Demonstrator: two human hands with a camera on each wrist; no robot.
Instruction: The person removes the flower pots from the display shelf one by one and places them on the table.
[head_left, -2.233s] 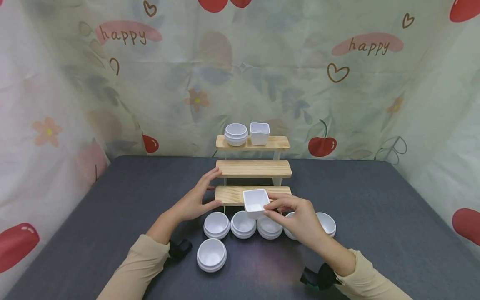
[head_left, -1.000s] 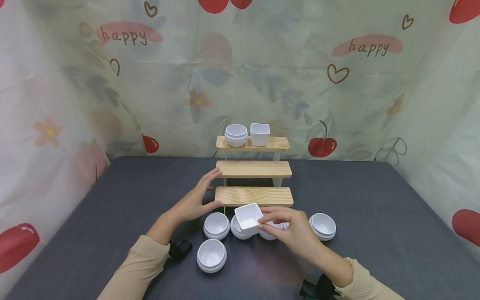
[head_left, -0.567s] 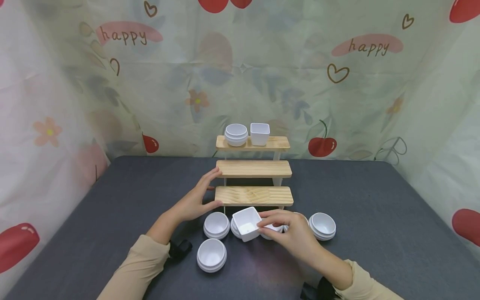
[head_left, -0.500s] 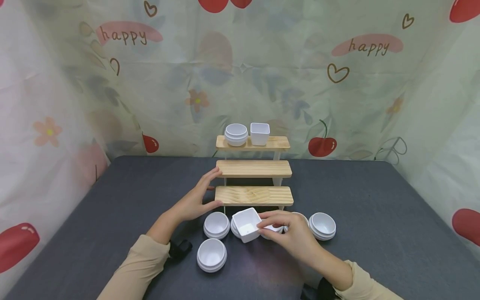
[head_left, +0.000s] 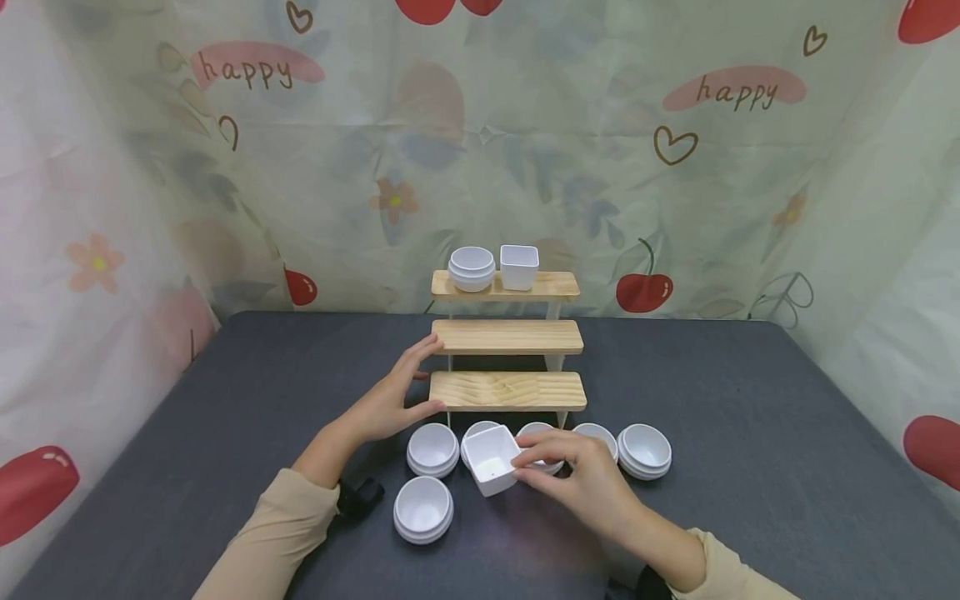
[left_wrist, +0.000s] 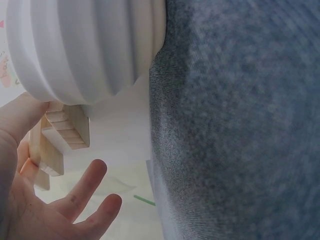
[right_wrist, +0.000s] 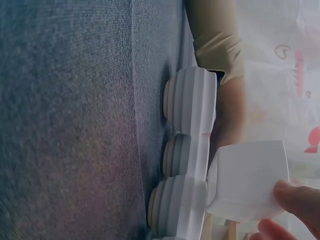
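My right hand [head_left: 581,477] pinches a small square white bowl [head_left: 491,463] by its right side, tilted, in front of the row of round bowls. The right wrist view shows thumb and fingertips on that square bowl [right_wrist: 250,180]. At the left end of a three-tier wooden display stand [head_left: 507,392], my left hand [head_left: 386,406] rests with fingers spread, touching the shelf ends. In the left wrist view, two fingers of the left hand [left_wrist: 55,210] stretch out beside the stand's boards [left_wrist: 70,127]. The stand's top shelf bears a round white bowl stack [head_left: 472,268] and a square white bowl [head_left: 519,267].
Several round white bowls stand in a row before the stand, from the leftmost stack [head_left: 432,450] to the rightmost stack [head_left: 644,451]. Another round stack [head_left: 423,510] stands nearer me. A dark cloth covers the table [head_left: 300,367]; a printed curtain [head_left: 570,125] hangs behind.
My right hand has brought the square bowl from in front of the lowest shelf down towards me and slightly left, tilting it. The left hand stays at the stand.
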